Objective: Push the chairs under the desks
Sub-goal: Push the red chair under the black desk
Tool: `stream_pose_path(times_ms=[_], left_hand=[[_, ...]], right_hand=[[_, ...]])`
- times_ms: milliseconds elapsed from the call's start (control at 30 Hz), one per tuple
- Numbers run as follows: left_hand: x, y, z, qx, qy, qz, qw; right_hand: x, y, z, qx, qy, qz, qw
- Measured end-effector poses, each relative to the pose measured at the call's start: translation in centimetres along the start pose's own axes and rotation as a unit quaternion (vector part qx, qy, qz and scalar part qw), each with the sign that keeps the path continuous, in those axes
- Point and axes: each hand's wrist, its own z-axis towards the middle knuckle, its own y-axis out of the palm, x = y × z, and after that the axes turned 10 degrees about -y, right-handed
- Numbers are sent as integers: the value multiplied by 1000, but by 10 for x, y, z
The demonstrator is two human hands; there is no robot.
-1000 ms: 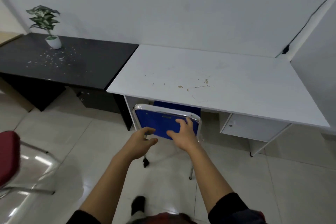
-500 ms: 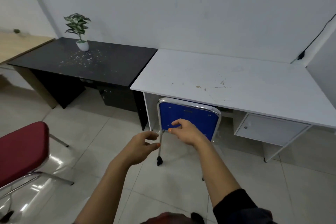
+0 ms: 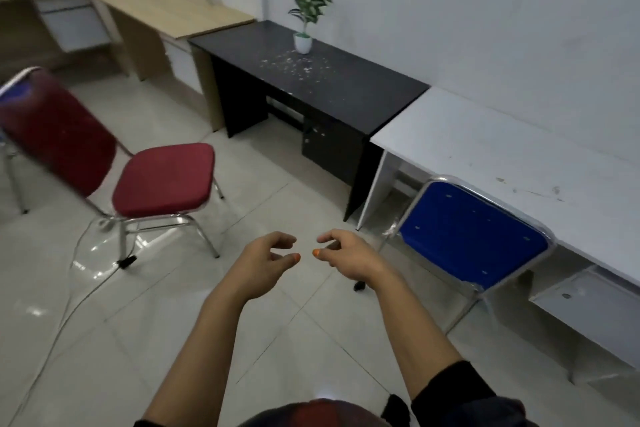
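Two chairs, one tucked, one loose

Both hands are hovering empty at centre: left hand (image 3: 265, 265) and right hand (image 3: 349, 258) loosely curled, holding nothing. Blue chair (image 3: 471, 236) is sitting under the white desk (image 3: 502, 152) at 3 o'clock; red chair (image 3: 104, 166) is standing at 9 o'clock, well apart from the black desk (image 3: 346, 94)

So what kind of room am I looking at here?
Probably a small office: a row of desks along the wall, namely a light wooden desk, a black desk and a white desk, plus a red padded chair.
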Motion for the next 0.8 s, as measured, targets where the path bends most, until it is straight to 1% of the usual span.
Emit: stream_pose_path(times_ms=[200,400,633,700,800], left_hand=[[-52,-63,-39,83,-30,-63,994],[-99,-107,-67,149,-64,-96,982],[-121,-165,-76,219,-81,-102,967],[-134,-187,-74,239,-86,-108,961],[-151,-216,-66,248,-107,-97,958]], right_hand=[[-65,73,21,-61,-57,-7,996],[-108,135,30,-139,-105,-16,985],[-147,187,65,-170,-146,-17,974],[-163,212,84,-189,-159,-13,969],[-186,241,111,-212,-168,-6,963]])
